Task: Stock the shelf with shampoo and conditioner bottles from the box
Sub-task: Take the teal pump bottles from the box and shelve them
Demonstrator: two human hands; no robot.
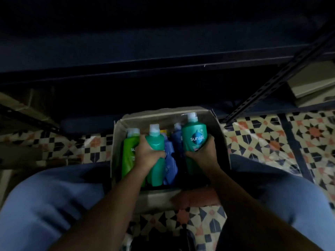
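An open cardboard box (220, 127) sits on the floor between my knees, holding several shampoo bottles. My left hand (149, 153) grips a teal bottle (155, 171) with a white cap, standing among the others in the box. My right hand (204, 153) grips a larger teal Sunsilk pump bottle (194, 140), held upright at the box's right side. A light green bottle (129, 154) stands at the left wall, and blue bottles (170, 160) lie in the middle. The dark shelf (145, 69) runs across the view just beyond the box.
A perforated metal shelf upright (282, 75) slants down at the right. Cardboard boxes (311, 84) sit at the far right and on the left behind a rail. Patterned floor tiles (262, 138) surround the box. My knees in blue trousers (54, 196) flank it.
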